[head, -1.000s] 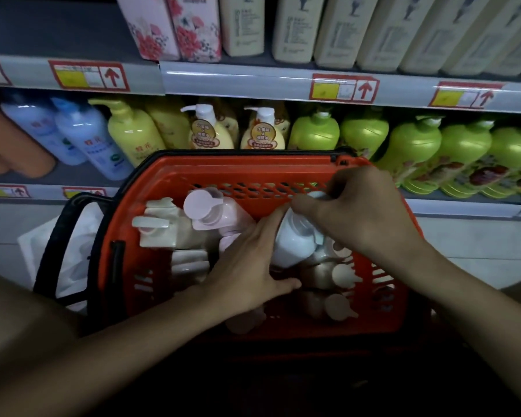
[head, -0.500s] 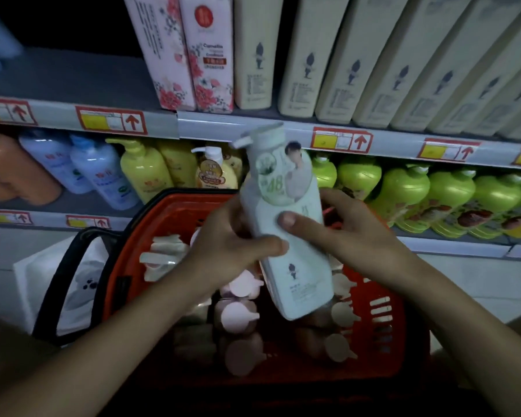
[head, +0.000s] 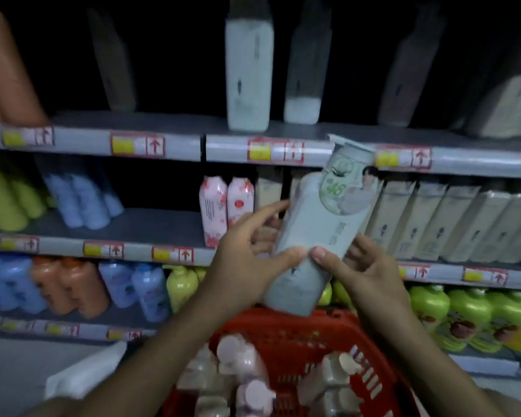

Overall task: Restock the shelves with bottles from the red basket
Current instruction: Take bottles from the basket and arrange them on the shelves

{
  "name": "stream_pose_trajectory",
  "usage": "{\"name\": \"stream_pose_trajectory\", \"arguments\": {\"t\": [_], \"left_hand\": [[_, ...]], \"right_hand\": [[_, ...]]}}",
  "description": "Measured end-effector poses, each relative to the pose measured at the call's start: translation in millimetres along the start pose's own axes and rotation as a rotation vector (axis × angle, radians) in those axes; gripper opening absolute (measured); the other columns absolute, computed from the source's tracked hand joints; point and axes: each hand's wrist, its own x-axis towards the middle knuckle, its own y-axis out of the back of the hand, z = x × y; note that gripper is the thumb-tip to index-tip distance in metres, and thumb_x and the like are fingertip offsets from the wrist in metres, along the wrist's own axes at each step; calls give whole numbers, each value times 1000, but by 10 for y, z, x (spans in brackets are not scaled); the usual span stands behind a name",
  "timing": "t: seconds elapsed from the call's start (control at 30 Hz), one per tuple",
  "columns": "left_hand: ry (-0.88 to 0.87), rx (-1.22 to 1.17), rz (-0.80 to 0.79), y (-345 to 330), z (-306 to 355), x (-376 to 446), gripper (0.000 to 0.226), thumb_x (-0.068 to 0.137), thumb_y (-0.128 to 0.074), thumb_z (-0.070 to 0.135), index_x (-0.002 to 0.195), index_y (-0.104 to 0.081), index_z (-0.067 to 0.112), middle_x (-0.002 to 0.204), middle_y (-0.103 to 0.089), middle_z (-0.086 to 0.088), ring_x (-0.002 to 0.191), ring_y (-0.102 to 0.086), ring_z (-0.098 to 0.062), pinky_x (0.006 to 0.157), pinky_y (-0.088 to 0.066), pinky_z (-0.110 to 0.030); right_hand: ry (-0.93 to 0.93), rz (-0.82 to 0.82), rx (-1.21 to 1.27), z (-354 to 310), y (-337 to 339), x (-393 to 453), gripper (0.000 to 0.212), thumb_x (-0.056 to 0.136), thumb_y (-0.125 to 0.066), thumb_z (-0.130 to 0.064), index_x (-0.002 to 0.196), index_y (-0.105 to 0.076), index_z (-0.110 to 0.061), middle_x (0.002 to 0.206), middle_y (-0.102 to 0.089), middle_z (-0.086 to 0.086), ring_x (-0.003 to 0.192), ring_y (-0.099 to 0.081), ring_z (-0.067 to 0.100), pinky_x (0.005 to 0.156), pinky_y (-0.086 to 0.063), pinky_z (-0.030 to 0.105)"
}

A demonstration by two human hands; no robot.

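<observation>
A tall pale green pump bottle (head: 319, 230) with a round label is held up in front of the shelves, tilted right. My left hand (head: 247, 251) grips its lower left side, thumb across the front. My right hand (head: 361, 272) grips its lower right side. Below them the red basket (head: 286, 329) holds several pink and cream pump bottles (head: 244, 365). On the top shelf (head: 169, 142) stands a matching pale bottle (head: 248, 76) with dim ones beside it.
The middle shelf holds pink floral bottles (head: 226, 209) and a row of cream bottles (head: 439, 224). Blue, orange, yellow and green bottles (head: 475, 314) fill the lower shelf. A white bag (head: 85, 374) lies at the lower left.
The bottle came out of the basket and rose in both hands up to the upper shelves. My view tilted upward, bringing the top shelf into sight.
</observation>
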Motion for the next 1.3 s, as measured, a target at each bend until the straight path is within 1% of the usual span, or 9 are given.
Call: {"name": "stream_pose_trajectory", "arguments": {"t": [0.1, 0.2, 0.33, 0.43, 0.57, 0.67, 1.07, 1.2, 1.3], "left_hand": [[-22, 52, -10, -53, 202, 72, 70, 70, -85, 37, 134, -56, 42, 121, -67, 14, 101, -67, -1, 84, -61, -32], [-73, 105, -10, -120, 428, 226, 71, 75, -85, 32, 137, -52, 43, 120, -65, 25, 104, -64, 5, 86, -60, -28], [-135, 40, 23, -228, 621, 547, 67, 76, -85, 23, 127, -55, 54, 110, -65, 34, 104, -64, 7, 86, -60, -27], [-210, 15, 94, -268, 770, 951, 64, 76, -85, 21, 120, -55, 57, 113, -67, 28, 106, -65, 3, 85, -60, -29], [-308, -57, 237, -297, 897, 1613, 60, 81, -80, 12, 117, -54, 51, 118, -68, 19, 113, -64, -1, 93, -58, -32], [-292, -87, 331, -325, 799, 2000, 58, 83, -79, 12, 130, -53, 35, 118, -69, 15, 111, -65, 0, 94, -58, -33], [-223, 250, 345, -546, 519, 2510, 51, 92, -67, 34, 138, -46, 40, 126, -64, 12, 112, -62, -6, 92, -57, -33], [-153, 359, 391, -549, 477, 2510, 45, 91, -68, 37, 132, -52, 29, 120, -65, 8, 109, -63, -12, 89, -56, -31], [-54, 447, 296, -522, 447, 2441, 43, 87, -73, 27, 124, -53, 30, 117, -62, 7, 109, -61, -15, 88, -52, -26]], "right_hand": [[64, 60, 4, -251, 85, 81, 39, 72, -81, -9, 108, -69, -11, 100, -79, -9, 89, -75, 5, 67, -58, 15], [135, 95, -29, -454, 123, 175, 49, 62, -83, -24, 109, -71, -18, 100, -78, -14, 90, -75, 5, 67, -58, 16], [259, 122, -70, -737, 157, 407, 38, 66, -82, -23, 102, -73, -21, 95, -78, -18, 87, -75, 1, 64, -55, 10], [388, 124, -110, -983, 157, 765, 35, 78, -80, -10, 111, -72, -16, 99, -78, -16, 89, -74, 0, 68, -55, 10], [594, 69, -199, -1261, 113, 1461, 39, 86, -76, -13, 123, -66, -16, 113, -75, -5, 108, -70, 8, 88, -57, 25], [663, -11, -262, -1346, 60, 1941, 35, 88, -75, -15, 121, -63, -22, 114, -74, -5, 111, -69, 11, 92, -56, 33], [449, -21, -376, -1040, 107, 2736, 42, 86, -76, -31, 122, -55, -40, 112, -68, -20, 100, -64, -11, 85, -55, 14], [378, -16, -493, -1013, 82, 2830, 60, 78, -76, -46, 132, -53, -36, 122, -65, -6, 111, -62, 8, 96, -55, 35], [313, 69, -459, -950, 88, 2819, 57, 79, -83, -33, 125, -52, -21, 114, -64, -5, 101, -64, 8, 90, -57, 32]]}}
